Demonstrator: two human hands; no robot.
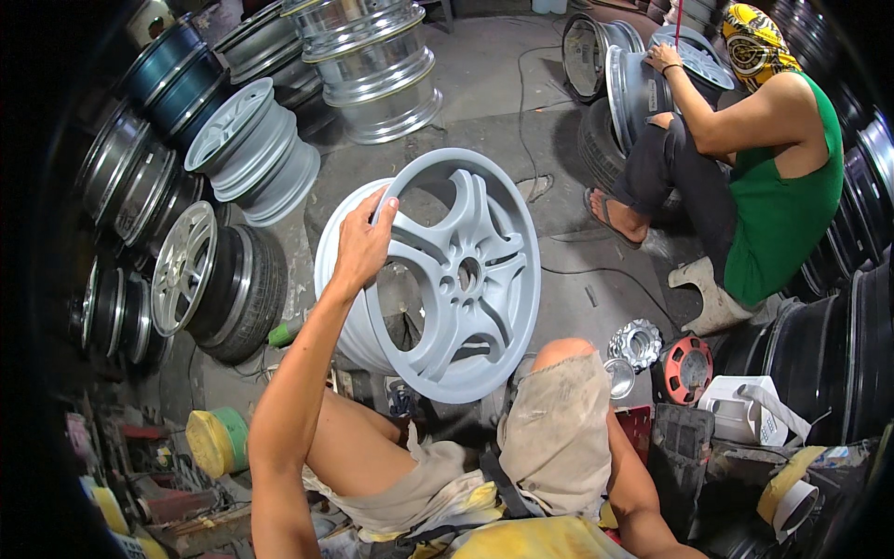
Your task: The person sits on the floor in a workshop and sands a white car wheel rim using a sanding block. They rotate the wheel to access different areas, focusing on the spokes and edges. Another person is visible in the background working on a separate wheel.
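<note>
A grey alloy wheel rim (450, 194) with split spokes stands tilted on the floor in front of my knees. My left hand (365, 238) is closed over the left part of its front lip, thumb on the face side and fingers over the edge. The wheel's barrel (346, 312) shows behind the face, to the left. My right forearm (635, 484) runs up beside my right knee, and the knee hides the hand at its end.
Wheels stand at left, including a silver rim (265, 154) and one with a tire (244, 303). A chrome stack (377, 84) rises behind. At right, a person in green (782, 196) handles another rim (638, 93). A cable (605, 272) crosses the floor. A red-black disc (687, 370) lies near my right knee.
</note>
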